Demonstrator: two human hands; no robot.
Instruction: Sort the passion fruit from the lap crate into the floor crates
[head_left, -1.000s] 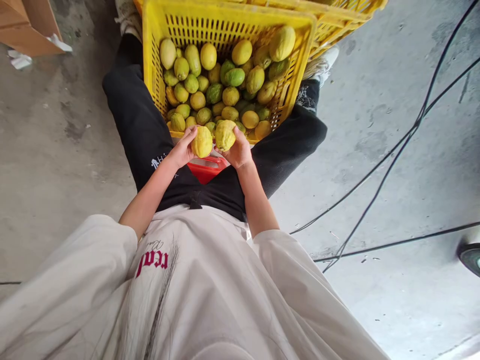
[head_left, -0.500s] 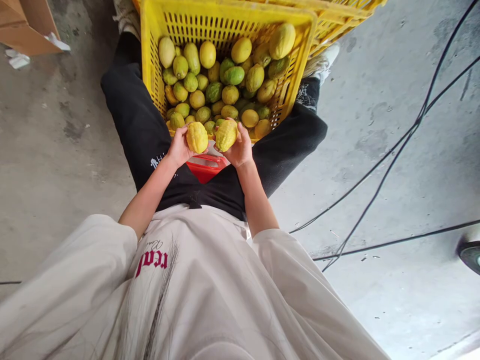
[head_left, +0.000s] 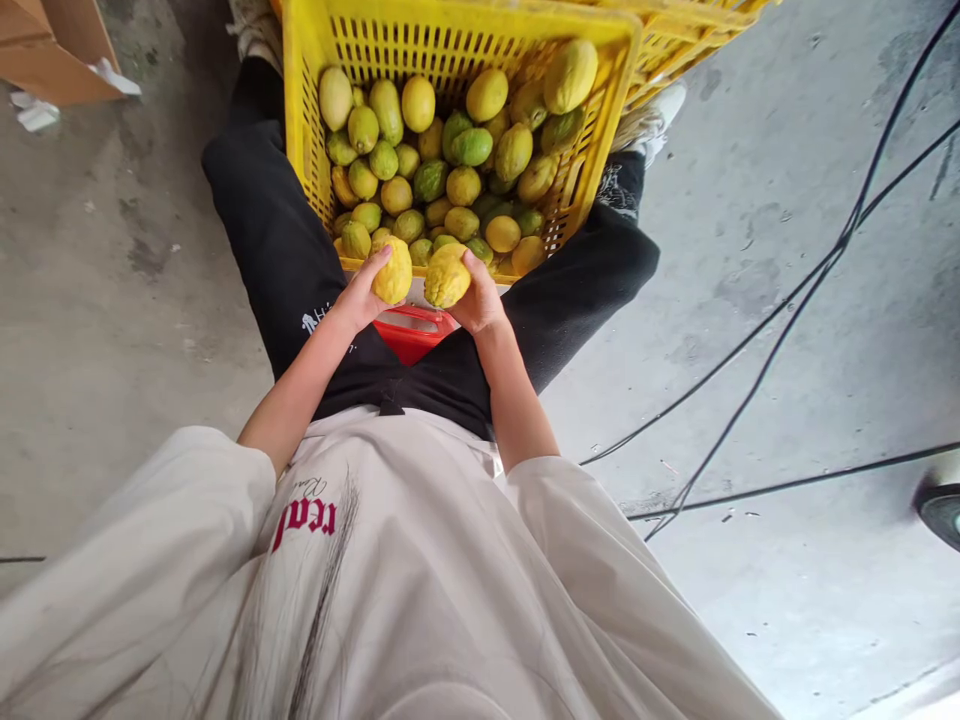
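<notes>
My left hand [head_left: 361,297] is closed around a bumpy yellow citrus fruit [head_left: 393,272], thumb over its upper side. Another knobbly yellow citrus fruit [head_left: 447,276], lemon-like in shape, is gripped in my right hand [head_left: 480,297]. A small gap separates the two fruits, which are held over the near rim of a yellow plastic crate [head_left: 465,32]. Inside the crate lie many green and yellow citrus fruits [head_left: 463,186], heaped in layers. The undersides of both held fruits and some of my fingers are hidden.
The crate stands between my legs, with another yellow crate [head_left: 679,45] behind it. Something red [head_left: 411,340] shows below my hands. An open cardboard box [head_left: 64,55] sits at the upper left. Black cables [head_left: 806,275] cross the concrete floor at right.
Both fruits have been turned in my hands, and the left one has shifted slightly left, widening the gap between them. The fruits in the crate look unchanged.
</notes>
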